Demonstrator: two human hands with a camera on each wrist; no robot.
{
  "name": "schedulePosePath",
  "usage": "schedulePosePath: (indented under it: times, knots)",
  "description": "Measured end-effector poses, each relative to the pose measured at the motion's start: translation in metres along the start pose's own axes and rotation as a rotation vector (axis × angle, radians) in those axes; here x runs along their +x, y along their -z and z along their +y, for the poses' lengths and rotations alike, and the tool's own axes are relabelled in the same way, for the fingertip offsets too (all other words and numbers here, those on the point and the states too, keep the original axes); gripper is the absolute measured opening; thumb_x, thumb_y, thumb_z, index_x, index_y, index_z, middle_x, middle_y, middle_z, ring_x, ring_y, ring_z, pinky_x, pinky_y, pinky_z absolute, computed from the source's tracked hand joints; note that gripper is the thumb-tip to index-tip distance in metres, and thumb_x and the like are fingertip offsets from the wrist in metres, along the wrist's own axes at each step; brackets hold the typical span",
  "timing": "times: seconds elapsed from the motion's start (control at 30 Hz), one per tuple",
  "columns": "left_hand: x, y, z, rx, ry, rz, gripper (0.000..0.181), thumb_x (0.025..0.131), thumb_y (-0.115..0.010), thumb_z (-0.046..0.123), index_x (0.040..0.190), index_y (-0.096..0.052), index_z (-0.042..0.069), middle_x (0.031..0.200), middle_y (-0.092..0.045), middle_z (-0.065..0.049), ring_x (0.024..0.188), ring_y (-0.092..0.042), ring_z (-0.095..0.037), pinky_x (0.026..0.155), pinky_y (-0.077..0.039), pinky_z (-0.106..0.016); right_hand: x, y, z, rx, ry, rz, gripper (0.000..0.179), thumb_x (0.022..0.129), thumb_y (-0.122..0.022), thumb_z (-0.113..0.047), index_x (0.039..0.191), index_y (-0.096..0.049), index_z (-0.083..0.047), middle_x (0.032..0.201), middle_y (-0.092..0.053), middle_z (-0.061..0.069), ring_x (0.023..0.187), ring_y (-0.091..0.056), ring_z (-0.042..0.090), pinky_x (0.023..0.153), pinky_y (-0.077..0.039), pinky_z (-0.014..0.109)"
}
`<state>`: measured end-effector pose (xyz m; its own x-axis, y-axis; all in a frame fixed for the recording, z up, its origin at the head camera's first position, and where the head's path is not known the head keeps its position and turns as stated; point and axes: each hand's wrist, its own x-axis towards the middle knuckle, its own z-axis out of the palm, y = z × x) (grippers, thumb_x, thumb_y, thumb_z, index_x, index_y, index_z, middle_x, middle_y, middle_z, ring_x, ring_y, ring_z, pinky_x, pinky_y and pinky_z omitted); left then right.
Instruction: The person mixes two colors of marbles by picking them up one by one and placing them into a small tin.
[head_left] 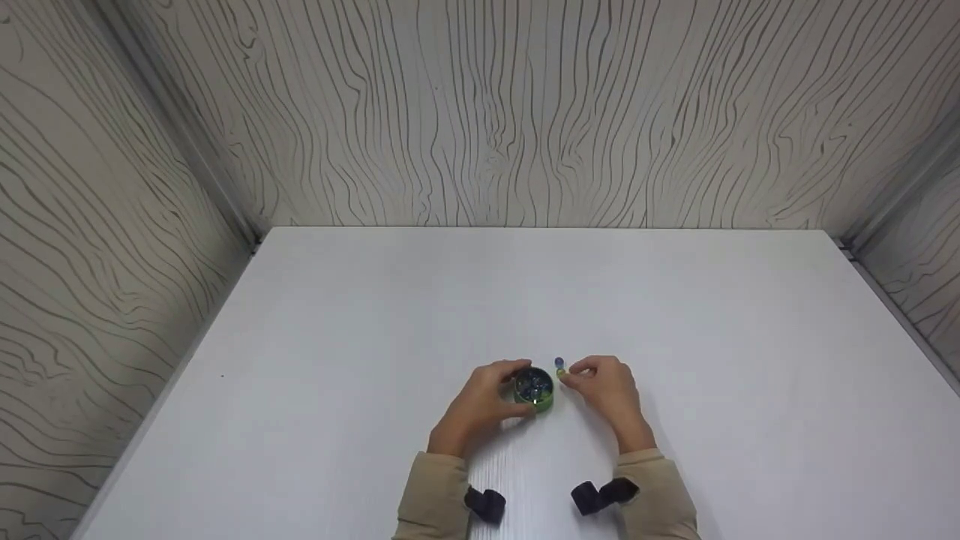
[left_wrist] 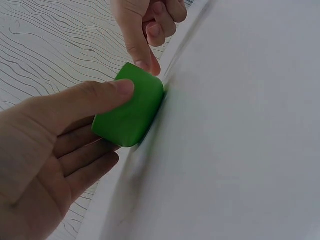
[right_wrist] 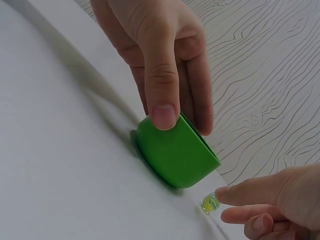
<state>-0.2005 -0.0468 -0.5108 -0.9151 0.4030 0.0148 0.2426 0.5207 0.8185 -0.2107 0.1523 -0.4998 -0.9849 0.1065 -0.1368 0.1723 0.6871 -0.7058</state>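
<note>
A small round green bowl (head_left: 534, 403) with a dark inside stands on the white table, several glassy marbles (head_left: 534, 384) lying in it. My left hand (head_left: 484, 397) holds the bowl from its left, thumb on the near wall and fingers round the far side. Just right of the bowl, a clear marble with yellow and blue swirls (right_wrist: 210, 202) sits at the thumb tip of my right hand (head_left: 606, 386). The right index fingertip is close by, with a gap between it and the thumb. A blue marble (head_left: 559, 362) lies just beyond the yellowish one.
The white table (head_left: 360, 315) reaches back to a wood-grain patterned wall (head_left: 480, 112). A similar panel (head_left: 90, 262) rises on the left. Dark wrist mounts (head_left: 486, 504) sit on both sleeves.
</note>
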Motion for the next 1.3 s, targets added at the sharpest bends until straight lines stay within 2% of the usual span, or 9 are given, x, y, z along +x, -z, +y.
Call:
schedulePosePath:
  times: [0.23, 0.47, 0.73, 1.0, 1.3]
  knots:
    - [0.0, 0.001, 0.0, 0.01, -0.019, 0.005, 0.063, 0.077, -0.079, 0.014, 0.133, -0.054, 0.001, 0.134, -0.061, -0.017, 0.125, -0.059, -0.031, 0.109, -0.049, -0.04, 0.002, -0.001, 0.001, -0.003, -0.006, 0.003, 0.024, 0.08, -0.073, -0.02, 0.095, -0.074, -0.001, 0.08, -0.069, 0.01, 0.067, -0.051, 0.014, 0.054, -0.037, 0.02]
    - [0.0, 0.0, 0.0, 0.013, -0.022, 0.008, 0.062, 0.077, -0.079, 0.013, 0.133, -0.055, 0.001, 0.134, -0.061, -0.017, 0.124, -0.06, -0.031, 0.108, -0.05, -0.038, 0.002, -0.003, 0.001, -0.002, -0.017, 0.012, 0.024, 0.08, -0.074, -0.02, 0.094, -0.074, -0.001, 0.075, -0.064, 0.008, 0.067, -0.05, 0.015, 0.054, -0.036, 0.021]
    - [0.001, -0.001, -0.001, 0.01, -0.016, 0.009, 0.062, 0.077, -0.08, 0.013, 0.133, -0.055, 0.001, 0.133, -0.061, -0.017, 0.124, -0.06, -0.031, 0.108, -0.05, -0.038, 0.0, -0.008, -0.003, -0.04, -0.01, 0.034, 0.024, 0.081, -0.073, -0.022, 0.094, -0.073, -0.002, 0.095, -0.073, 0.017, 0.079, -0.061, 0.021, 0.063, -0.048, 0.028]
    - [0.0, -0.001, 0.001, -0.005, 0.005, 0.004, 0.062, 0.078, -0.078, 0.014, 0.134, -0.054, 0.003, 0.133, -0.061, -0.014, 0.124, -0.059, -0.029, 0.109, -0.049, -0.038, 0.0, -0.012, -0.002, -0.061, -0.002, 0.074, 0.022, 0.081, -0.073, -0.023, 0.092, -0.074, -0.003, 0.096, -0.074, 0.017, 0.078, -0.065, 0.021, 0.06, -0.049, 0.026]
    - [-0.001, 0.0, 0.002, -0.005, 0.011, 0.006, 0.062, 0.078, -0.079, 0.013, 0.134, -0.054, 0.002, 0.134, -0.061, -0.015, 0.124, -0.059, -0.029, 0.109, -0.049, -0.037, 0.0, -0.013, -0.001, -0.049, -0.003, 0.073, 0.02, 0.082, -0.072, -0.02, 0.092, -0.073, -0.003, 0.096, -0.074, 0.017, 0.081, -0.064, 0.022, 0.066, -0.051, 0.031]
